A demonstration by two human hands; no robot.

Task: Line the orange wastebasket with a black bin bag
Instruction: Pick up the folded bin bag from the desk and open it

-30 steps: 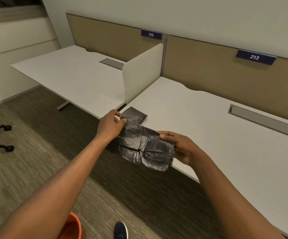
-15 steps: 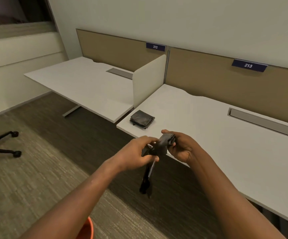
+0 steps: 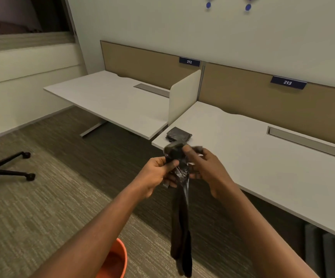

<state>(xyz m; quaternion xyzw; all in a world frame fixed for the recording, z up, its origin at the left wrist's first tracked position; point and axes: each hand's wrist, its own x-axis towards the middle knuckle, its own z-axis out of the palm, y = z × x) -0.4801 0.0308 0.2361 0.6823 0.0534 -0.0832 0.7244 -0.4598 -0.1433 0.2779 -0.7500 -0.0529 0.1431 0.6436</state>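
I hold a black bin bag (image 3: 180, 223) in front of me with both hands. Its top is bunched between my left hand (image 3: 158, 173) and my right hand (image 3: 204, 169), and a long narrow length of it hangs straight down. The orange wastebasket (image 3: 116, 261) stands on the carpet at the bottom edge, partly hidden behind my left forearm, just left of the bag's hanging end. A second folded black bag (image 3: 178, 134) lies on the near left corner of the white desk (image 3: 252, 157).
Another white desk (image 3: 106, 101) stands to the left, split off by a white divider (image 3: 184, 97). Tan panels marked 212 and 213 back the desks. A black office chair base (image 3: 6, 167) sits on the carpet at far left.
The bag has unrolled from a folded wad into a long hanging strip. My hands have lifted and drawn close together at its top. The view has tilted up, showing more wall.
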